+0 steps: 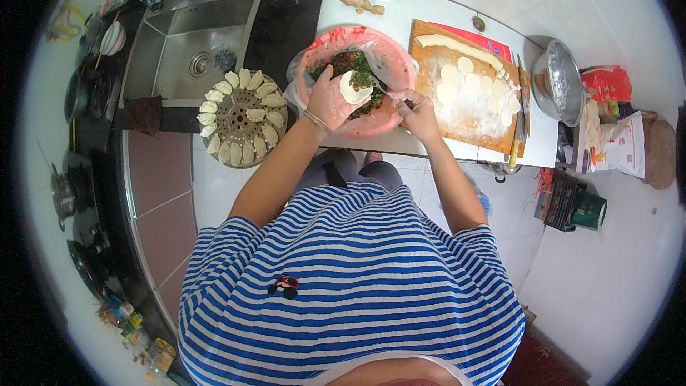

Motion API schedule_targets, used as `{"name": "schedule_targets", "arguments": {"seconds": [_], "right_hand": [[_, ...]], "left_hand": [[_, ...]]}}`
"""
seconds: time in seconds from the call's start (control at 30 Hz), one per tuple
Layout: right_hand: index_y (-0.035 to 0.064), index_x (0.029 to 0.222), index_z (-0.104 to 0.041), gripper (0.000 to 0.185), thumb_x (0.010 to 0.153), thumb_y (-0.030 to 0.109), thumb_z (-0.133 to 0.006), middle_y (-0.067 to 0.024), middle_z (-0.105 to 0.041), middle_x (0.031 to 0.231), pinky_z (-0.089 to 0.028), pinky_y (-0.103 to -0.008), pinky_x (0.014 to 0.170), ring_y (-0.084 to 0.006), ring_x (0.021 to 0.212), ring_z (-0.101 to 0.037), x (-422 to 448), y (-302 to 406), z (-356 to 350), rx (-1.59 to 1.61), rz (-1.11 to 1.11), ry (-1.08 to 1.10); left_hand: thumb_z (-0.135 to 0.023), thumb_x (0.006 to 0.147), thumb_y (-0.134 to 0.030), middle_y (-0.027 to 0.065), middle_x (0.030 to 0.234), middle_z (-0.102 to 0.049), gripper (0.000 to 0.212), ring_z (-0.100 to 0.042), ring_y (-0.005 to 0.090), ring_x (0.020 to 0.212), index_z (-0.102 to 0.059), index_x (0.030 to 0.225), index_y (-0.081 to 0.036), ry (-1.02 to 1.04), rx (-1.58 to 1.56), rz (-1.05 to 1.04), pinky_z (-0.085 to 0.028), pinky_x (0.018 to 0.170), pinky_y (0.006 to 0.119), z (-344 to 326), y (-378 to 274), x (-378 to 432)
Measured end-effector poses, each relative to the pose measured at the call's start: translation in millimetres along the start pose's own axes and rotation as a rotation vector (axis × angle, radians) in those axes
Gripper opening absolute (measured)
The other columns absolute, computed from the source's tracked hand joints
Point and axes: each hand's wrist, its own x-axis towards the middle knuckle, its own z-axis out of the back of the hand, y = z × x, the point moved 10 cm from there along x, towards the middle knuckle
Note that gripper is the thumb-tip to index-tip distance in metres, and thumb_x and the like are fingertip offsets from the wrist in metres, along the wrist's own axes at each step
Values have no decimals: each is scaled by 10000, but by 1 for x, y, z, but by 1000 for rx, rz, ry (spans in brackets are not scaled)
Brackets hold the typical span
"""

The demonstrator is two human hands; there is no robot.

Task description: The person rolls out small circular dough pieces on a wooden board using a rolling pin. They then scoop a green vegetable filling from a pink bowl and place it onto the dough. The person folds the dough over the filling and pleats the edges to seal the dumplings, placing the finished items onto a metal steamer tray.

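Note:
A round dough wrapper (pixel 349 94) lies in the palm of my left hand (pixel 328 101), over a pink basin (pixel 394 45) lined with clear plastic. Green and brown chopped filling (pixel 343 59) fills part of the basin. My right hand (pixel 418 113) grips a metal utensil (pixel 381 87), likely a spoon or fork, its tip at a lump of filling (pixel 362 80) on the wrapper. To the left, a round perforated steamer tray (pixel 239 102) carries several folded dumplings (pixel 259 146) around its rim.
On the right, a floured wooden board (pixel 455 123) bears several flat wrappers (pixel 450 73) and a dough roll (pixel 455 45). A knife (pixel 519 128) lies along its right edge, beside a metal bowl (pixel 560 83). The steel sink (pixel 182 64) is at left; ginger (pixel 363 5) lies behind the basin.

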Motion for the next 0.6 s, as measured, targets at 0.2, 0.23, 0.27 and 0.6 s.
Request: {"name": "schedule_targets", "arguments": {"seconds": [0.2,0.23,0.27,0.6], "right_hand": [[41,1000,-664,199,821,20,-579,-130,-625,850,-474,-325,749,-250,807,-605,-7,29,1,-205,198,-73],[43,997,-664,199,819,19,-580,-135,-624,857,-475,-334,751,-263,813,-605,-7,30,1,-211,204,-81],[45,994,-665,199,816,19,-580,-140,-623,863,-476,-343,753,-276,819,-605,-7,30,1,-217,209,-89],[54,1025,-661,296,760,-43,-571,-148,-608,887,-476,-378,767,-317,839,-593,-16,48,-11,-386,479,-65]], "left_hand": [[-248,960,-448,149,1297,-471,580,-431,305,1220,-402,1302,-6,-51,-13,-38,-307,1049,470,1,-1,0],[-248,960,-448,148,1300,-467,581,-429,304,1222,-396,1305,-5,-48,-15,-43,-304,1050,473,1,-1,1],[-249,960,-446,148,1304,-464,580,-428,302,1223,-393,1308,-5,-45,-23,-43,-303,1051,472,1,-1,1],[-266,956,-441,156,1302,-464,586,-432,296,1224,-390,1302,16,-28,-78,-44,-294,1058,457,-4,-2,-2]]}}
